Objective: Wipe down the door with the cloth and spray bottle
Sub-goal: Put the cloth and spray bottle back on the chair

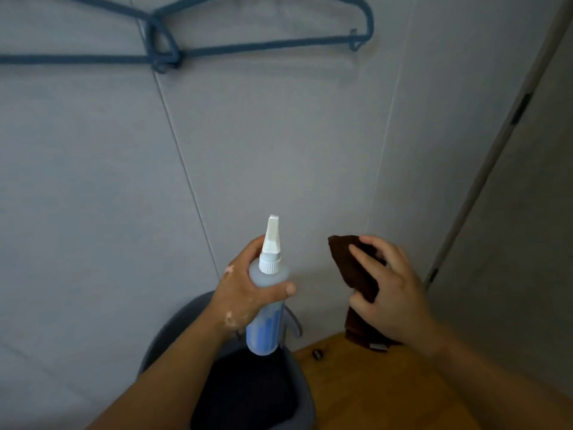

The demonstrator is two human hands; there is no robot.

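A grey panelled door (279, 144) fills most of the view in front of me. My left hand (245, 287) grips a translucent spray bottle (266, 308) with a white nozzle and blue label; the nozzle points up toward the door. My right hand (393, 299) holds a folded dark brown cloth (353, 268) just right of the bottle, a little off the door's surface. Both hands are low in the view, close together.
Blue clothes hangers (248, 46) hang against the door near the top. A grey bucket (305, 398) with a dark inside sits below my left arm. A wooden surface (372, 389) lies at the lower right. The door's hinged edge and frame (496, 156) run along the right.
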